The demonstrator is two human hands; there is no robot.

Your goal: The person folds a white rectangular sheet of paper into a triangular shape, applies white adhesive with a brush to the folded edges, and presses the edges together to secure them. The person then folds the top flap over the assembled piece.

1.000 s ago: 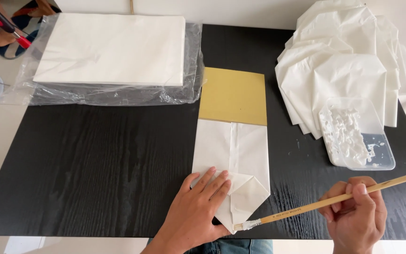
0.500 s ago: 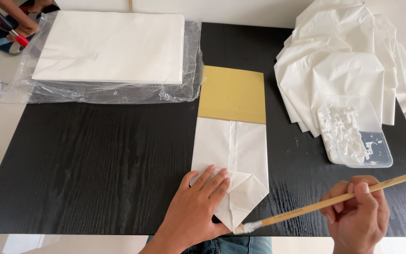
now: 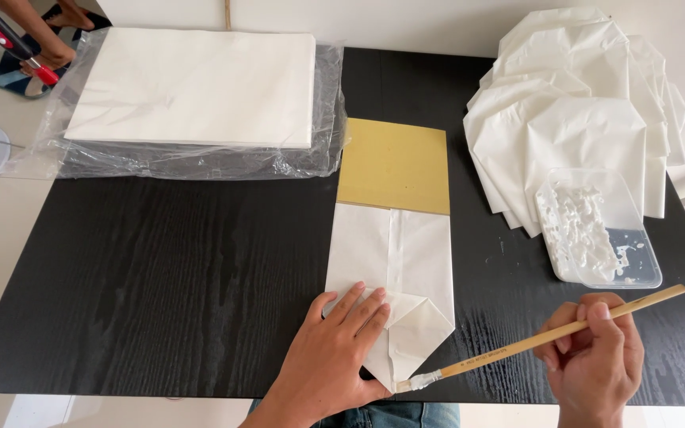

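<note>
Desk [image 3: 160, 277], black and wood-grained, carries everything here. Largest on it is a stack of flat white sheets [image 3: 192, 87] at the far left corner, lying on opened clear plastic wrap [image 3: 192, 162]; that pile looks thick, so plenty of paper seems unused. At the far right corner a fanned heap of folded white paper bags [image 3: 580, 111] appears finished, several overlapping one another. In the middle a mustard-yellow card [image 3: 394, 165] sticks out from the open end of one white paper bag [image 3: 394, 265] in work, which reaches to the near edge. Its side seam looks closed and its bottom is folded into a pointed flap; judging by that, only the gluing and closing of this bottom remains for this piece.

Clear plastic tray [image 3: 596, 230] sits near the right edge, overlapping the heap; it holds lumps and smears of white paste, mostly along its left half, the rest nearly bare.

The left hand [image 3: 334, 357] lies flat with fingers spread, pressing the folded bottom, gripping nothing. The right hand [image 3: 596, 357] is closed around a wooden-handled brush [image 3: 541, 337], whose white bristles touch the flap's tip at the near edge.
</note>
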